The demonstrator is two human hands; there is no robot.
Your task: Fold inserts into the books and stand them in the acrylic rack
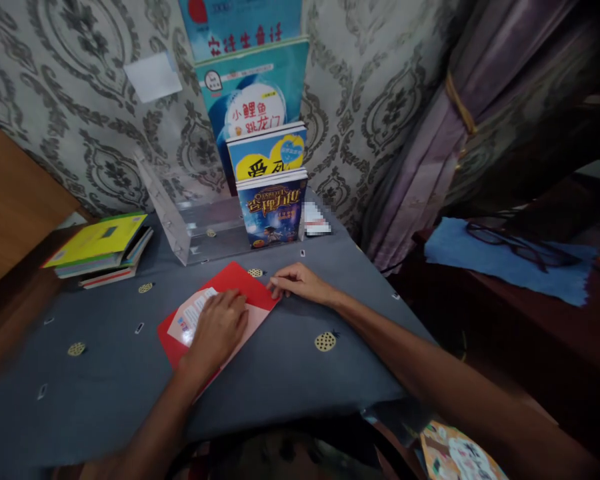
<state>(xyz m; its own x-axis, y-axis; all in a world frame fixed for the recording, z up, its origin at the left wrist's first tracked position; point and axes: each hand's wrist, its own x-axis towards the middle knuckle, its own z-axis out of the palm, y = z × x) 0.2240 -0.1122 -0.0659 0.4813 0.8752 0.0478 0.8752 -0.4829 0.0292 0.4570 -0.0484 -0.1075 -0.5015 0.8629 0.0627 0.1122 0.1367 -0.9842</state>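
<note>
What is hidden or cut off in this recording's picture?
All in the head view:
Flat red-and-pink book: part of its cover, under the left hand.
Tall blue book at the back: top, beyond the upper edge.
Blue-and-yellow paperback: lower cover, behind the dark-blue paperback.
Orange-and-white printed item: lower part, beyond the bottom edge.

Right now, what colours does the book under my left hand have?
The book is red and pale pink, with some white; the head view shows it best.
</note>
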